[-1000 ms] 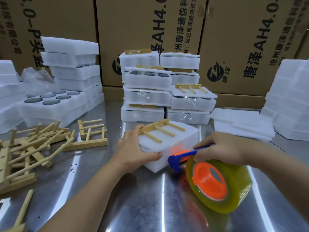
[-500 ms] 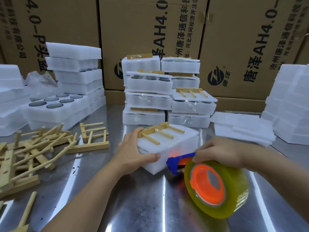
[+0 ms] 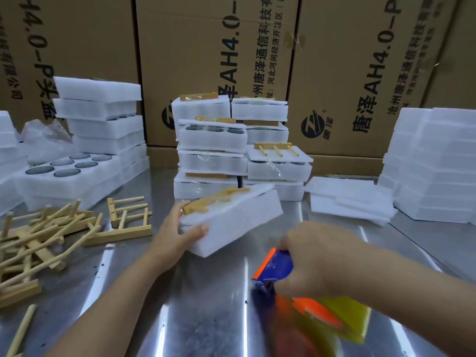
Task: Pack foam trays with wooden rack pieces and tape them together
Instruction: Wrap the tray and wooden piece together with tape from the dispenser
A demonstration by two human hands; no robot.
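1. Gripping the foam tray (image 3: 231, 222) at its left end, the left hand (image 3: 177, 228) sets its thumb on the near face and curls its fingers over the top, probably to steady it for taping.
2. The tray sits mid-counter and appears tipped off level.
3. A wooden rack piece (image 3: 213, 199) lies flat on top, a pale bar with dowels. A sheen there may be tape, but blur leaves it unsure.
4. The right hand (image 3: 316, 258) is clamped round the blue-and-orange plastic tape dispenser (image 3: 273, 266) toward the near edge, apart from the tray.
5. The foam looks white, soft and blocky, and the counter (image 3: 206, 305) is reflective steel.
6. Loose rack pieces (image 3: 46, 235) are heaped by the left edge.
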